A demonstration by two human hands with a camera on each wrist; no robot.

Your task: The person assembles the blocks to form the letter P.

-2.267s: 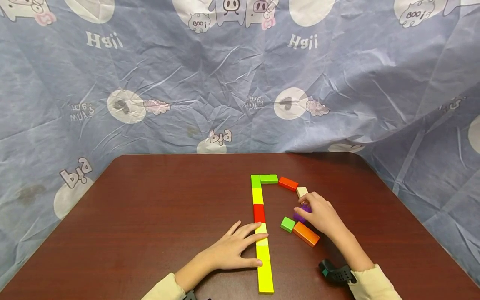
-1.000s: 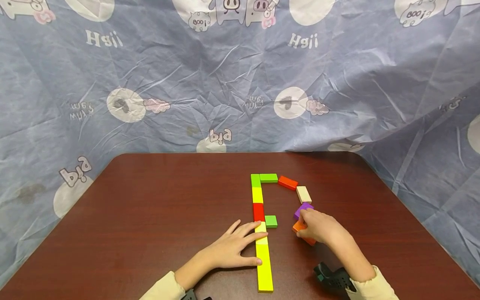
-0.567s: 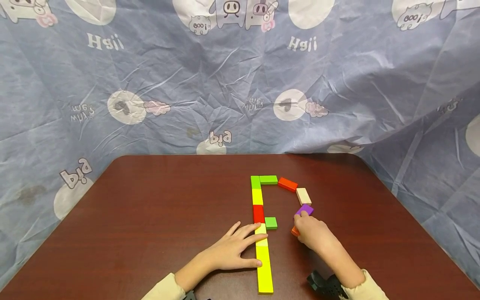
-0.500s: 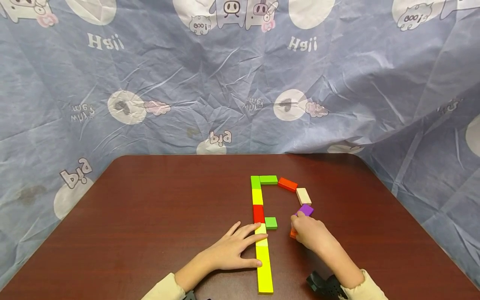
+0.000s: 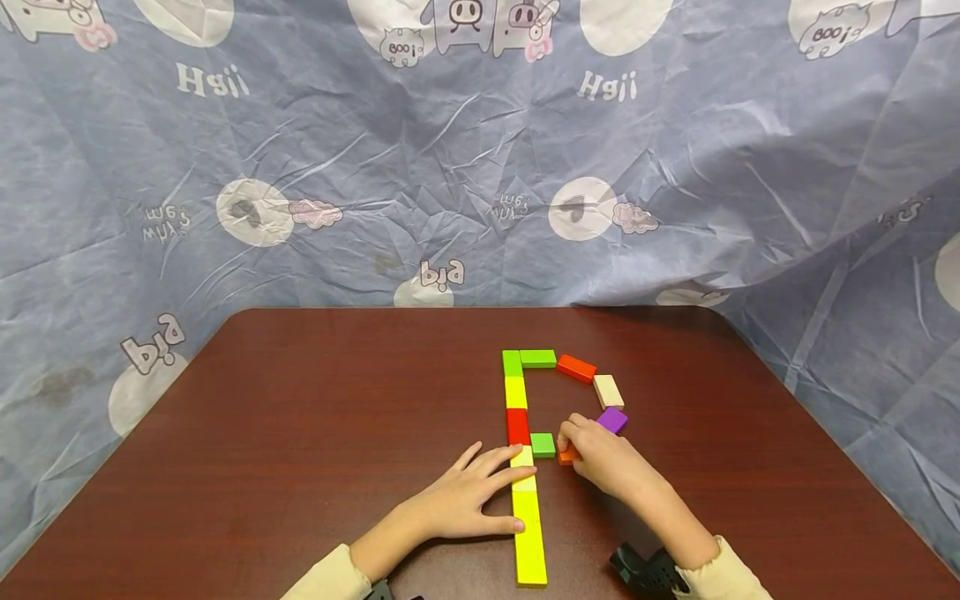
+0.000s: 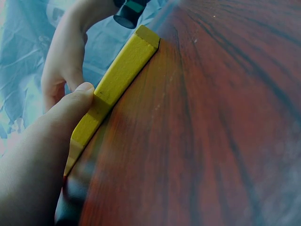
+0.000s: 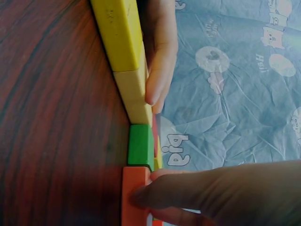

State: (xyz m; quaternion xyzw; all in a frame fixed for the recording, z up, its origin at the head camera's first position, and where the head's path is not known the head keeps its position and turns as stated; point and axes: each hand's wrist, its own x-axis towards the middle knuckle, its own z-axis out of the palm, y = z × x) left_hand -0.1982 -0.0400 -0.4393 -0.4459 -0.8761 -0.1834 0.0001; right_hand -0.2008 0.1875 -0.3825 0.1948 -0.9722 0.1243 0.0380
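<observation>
My right hand [image 5: 603,454] pinches an orange block [image 5: 567,457] between thumb and fingers. In the right wrist view the orange block's end lies right by a short green block [image 7: 141,145]; whether they touch I cannot tell. That green block sits against a straight column of blocks. My left hand [image 5: 468,500] has its fingers spread, with fingertips resting on the pale yellow block [image 5: 523,477] and the thumb at the long yellow block [image 5: 531,554]. Above them in the column are a red block [image 5: 517,427], a yellow block [image 5: 515,392] and a green block [image 5: 512,363].
From the column's top a curve runs right: a green block [image 5: 538,359], a red-orange block [image 5: 577,368], a cream block [image 5: 608,391] and a purple block [image 5: 613,419] near my right hand. The brown table [image 5: 337,400] ends before a printed blue-grey cloth [image 5: 420,150].
The short green block has gone from beside the orange block to the column. My right hand then took the orange block, turned it and slid it left. My left hand stays put.
</observation>
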